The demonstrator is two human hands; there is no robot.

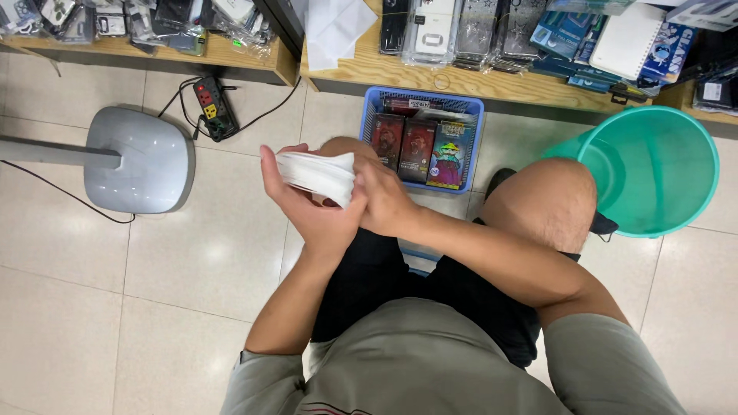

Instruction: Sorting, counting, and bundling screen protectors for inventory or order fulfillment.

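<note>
My left hand [307, 204] holds a thick stack of white flat packets [317, 173] from below, palm up, over my lap. Across from it, my right hand [388, 201] presses its fingers against the stack's right end. Both hands hover above my left knee, just in front of a blue plastic basket [374, 104] that stands on the floor and holds several coloured card boxes [419, 146].
A teal plastic bucket [696, 192] stands at the right by my other knee. A grey fan base [138, 157] and a black power strip [213, 104] lie on the tiled floor at left. Low wooden shelves [369, 69] with packaged phone cases run along the top.
</note>
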